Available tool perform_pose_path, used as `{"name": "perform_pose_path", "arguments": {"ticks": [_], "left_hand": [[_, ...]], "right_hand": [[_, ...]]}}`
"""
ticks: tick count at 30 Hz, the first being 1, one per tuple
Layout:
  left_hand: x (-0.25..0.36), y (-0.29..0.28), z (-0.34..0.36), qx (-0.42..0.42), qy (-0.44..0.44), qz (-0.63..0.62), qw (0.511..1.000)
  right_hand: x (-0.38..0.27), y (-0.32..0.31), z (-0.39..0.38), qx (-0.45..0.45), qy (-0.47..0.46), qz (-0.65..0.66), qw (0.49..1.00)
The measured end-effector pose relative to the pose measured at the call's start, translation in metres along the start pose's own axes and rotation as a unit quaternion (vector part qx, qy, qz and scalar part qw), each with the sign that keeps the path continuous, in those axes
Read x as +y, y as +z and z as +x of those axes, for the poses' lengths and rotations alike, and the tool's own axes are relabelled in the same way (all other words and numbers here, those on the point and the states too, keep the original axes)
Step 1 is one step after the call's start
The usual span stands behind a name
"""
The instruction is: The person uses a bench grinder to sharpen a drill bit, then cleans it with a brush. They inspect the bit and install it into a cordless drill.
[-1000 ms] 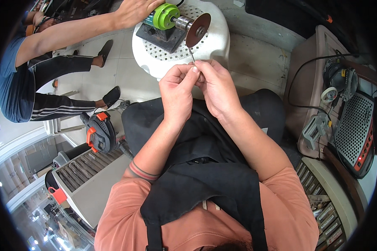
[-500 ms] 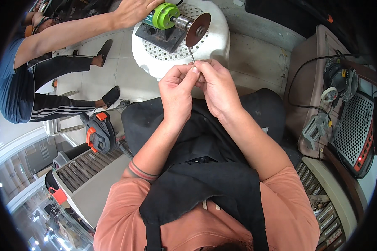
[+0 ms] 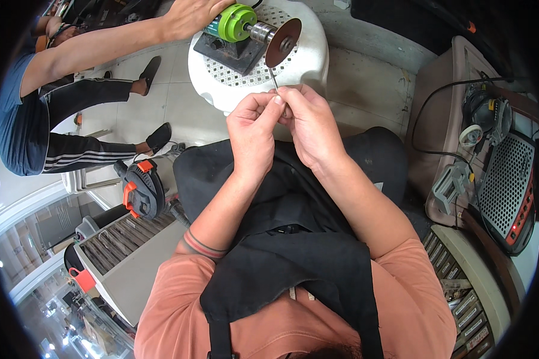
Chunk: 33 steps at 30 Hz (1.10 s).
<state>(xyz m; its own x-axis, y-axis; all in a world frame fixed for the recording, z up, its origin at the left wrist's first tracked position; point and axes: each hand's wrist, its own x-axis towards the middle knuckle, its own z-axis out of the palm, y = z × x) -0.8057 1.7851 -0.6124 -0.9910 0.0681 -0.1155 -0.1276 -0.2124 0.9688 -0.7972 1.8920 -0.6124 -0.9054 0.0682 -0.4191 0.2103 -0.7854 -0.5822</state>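
Note:
My left hand (image 3: 253, 128) and my right hand (image 3: 307, 125) are pressed together, fingers closed on a thin metal rod (image 3: 273, 79). The rod points away from me to the lower edge of a brown cutting disc (image 3: 275, 48); whether it touches I cannot tell. The disc sits on the chuck of a green motor tool (image 3: 230, 24) with a dark metal base (image 3: 224, 54), on a white plastic stool (image 3: 208, 85) with a perforated top. A co-worker's hand (image 3: 191, 13) rests on the motor from the left.
The co-worker (image 3: 24, 119) crouches or sits at the left. A vacuum (image 3: 153, 191) and a drawer cabinet (image 3: 132, 263) are at my left. At my right are a plastic bin (image 3: 425, 125), cables, a red-fronted perforated machine (image 3: 500, 185) and slotted racks (image 3: 467, 287).

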Motion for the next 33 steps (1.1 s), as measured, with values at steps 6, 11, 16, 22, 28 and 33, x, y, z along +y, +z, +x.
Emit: {"name": "perform_pose_path", "arguments": {"ticks": [6,11,16,22,28,33], "left_hand": [[-0.0006,-0.0004,-0.0001,0.002,-0.003,0.005,1.000],[0.0008,0.0015,0.0003,0.001,-0.002,0.000,1.000],[0.0023,0.0022,0.0013,-0.004,-0.001,-0.003,1.000],[0.0020,0.0034,0.0032,0.008,-0.002,0.003,1.000],[0.0057,0.0075,0.0036,0.020,-0.010,0.004,1.000],[0.0054,0.0063,0.0048,0.015,-0.006,-0.001,1.000]], "right_hand": [[0.0004,0.0001,0.0015,0.002,-0.003,0.005,1.000],[-0.0005,0.0012,0.0009,0.004,-0.006,0.011,1.000],[0.0008,0.0013,0.0029,0.006,-0.003,0.019,1.000],[0.0016,-0.0002,0.0054,0.003,-0.007,0.017,1.000],[-0.0012,0.0029,0.0046,0.005,-0.008,0.013,1.000],[0.0008,0.0017,0.0065,0.003,-0.008,0.011,1.000]]}}
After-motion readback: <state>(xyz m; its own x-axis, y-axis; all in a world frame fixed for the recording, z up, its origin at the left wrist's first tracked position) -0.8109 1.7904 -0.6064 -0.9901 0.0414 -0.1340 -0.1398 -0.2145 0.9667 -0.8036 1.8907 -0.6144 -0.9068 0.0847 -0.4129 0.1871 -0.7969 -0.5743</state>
